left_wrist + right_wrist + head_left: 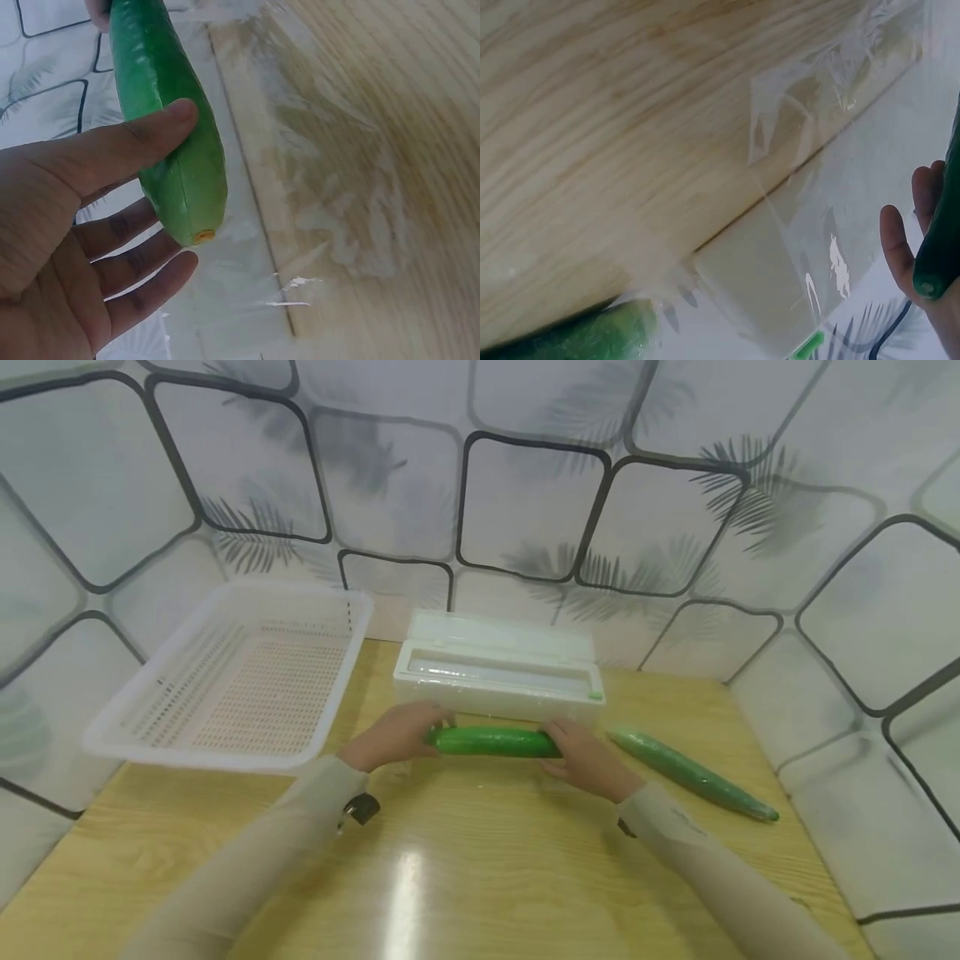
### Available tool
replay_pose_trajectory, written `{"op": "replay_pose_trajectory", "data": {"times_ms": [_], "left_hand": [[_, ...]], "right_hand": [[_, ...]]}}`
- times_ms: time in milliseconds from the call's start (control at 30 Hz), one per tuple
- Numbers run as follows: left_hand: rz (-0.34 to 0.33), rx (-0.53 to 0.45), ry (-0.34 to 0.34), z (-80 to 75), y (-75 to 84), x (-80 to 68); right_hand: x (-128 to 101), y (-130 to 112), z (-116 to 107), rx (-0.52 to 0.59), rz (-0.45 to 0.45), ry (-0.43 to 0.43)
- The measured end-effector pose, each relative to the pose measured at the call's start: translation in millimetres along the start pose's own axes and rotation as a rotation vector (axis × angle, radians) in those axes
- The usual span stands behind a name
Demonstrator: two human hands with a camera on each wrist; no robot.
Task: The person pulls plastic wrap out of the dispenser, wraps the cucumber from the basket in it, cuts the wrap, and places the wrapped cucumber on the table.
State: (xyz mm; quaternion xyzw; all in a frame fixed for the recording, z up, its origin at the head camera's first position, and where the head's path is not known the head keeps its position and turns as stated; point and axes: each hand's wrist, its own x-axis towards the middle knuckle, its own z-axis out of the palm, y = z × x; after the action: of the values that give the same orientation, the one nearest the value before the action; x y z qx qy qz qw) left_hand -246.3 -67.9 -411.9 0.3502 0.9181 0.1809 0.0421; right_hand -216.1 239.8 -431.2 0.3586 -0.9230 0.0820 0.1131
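A green cucumber (491, 742) is held level by both hands above the table, one end in each. My left hand (401, 735) pinches its left end; in the left wrist view the thumb (146, 142) lies across the cucumber (172, 150), with the other fingers behind it. My right hand (585, 758) grips the other end, partly cut off in the right wrist view. Clear cling film (337, 172) lies crumpled on the table beneath. It hangs from the front of a white film dispenser box (495, 697), whose lid is raised.
A second cucumber (697, 777), wrapped in film, lies at the right on the wooden table (480, 877). At the left stands a white perforated basket (341, 693). Patterned walls (525, 510) close off the back and both sides.
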Motion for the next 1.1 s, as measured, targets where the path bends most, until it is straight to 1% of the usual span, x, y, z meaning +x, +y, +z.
{"op": "replay_pose_trajectory", "data": {"times_ms": [133,300,433,567,633,733,800,900,1000,1100], "left_hand": [[-0.03,-0.044,-0.041,3.4,-4.9,-1.7],[-0.053,-0.08,-0.072,5.4,-4.2,-5.8],[-0.052,-0.069,-0.089,10.6,-3.9,-7.7],[-0.048,-0.059,-0.105,16.9,-3.2,-8.5],[-0.039,-0.048,-0.11,18.1,-2.0,-8.5],[-0.025,-0.021,-0.116,17.4,-0.1,-8.1],[-0.011,0.001,-0.111,16.5,2.1,-7.9],[0.03,0.034,-0.076,18.0,7.8,-4.3],[0.1,0.052,-0.034,21.4,16.6,2.4],[0.162,0.059,-0.014,25.3,23.6,8.4]], "right_hand": [[3,-3,1,0.031,0.009,-0.036],[4,-6,4,0.023,0.022,-0.08],[4,-4,9,0.017,0.024,-0.113],[2,-4,13,0.022,0.05,-0.162],[2,-4,13,0.025,0.065,-0.187],[1,-4,14,0.027,0.066,-0.201],[0,-4,16,0.024,0.053,-0.2],[-1,-2,18,0.018,0.043,-0.202],[-2,-1,20,0.026,0.048,-0.204],[-4,2,20,0.042,0.054,-0.205]]}}
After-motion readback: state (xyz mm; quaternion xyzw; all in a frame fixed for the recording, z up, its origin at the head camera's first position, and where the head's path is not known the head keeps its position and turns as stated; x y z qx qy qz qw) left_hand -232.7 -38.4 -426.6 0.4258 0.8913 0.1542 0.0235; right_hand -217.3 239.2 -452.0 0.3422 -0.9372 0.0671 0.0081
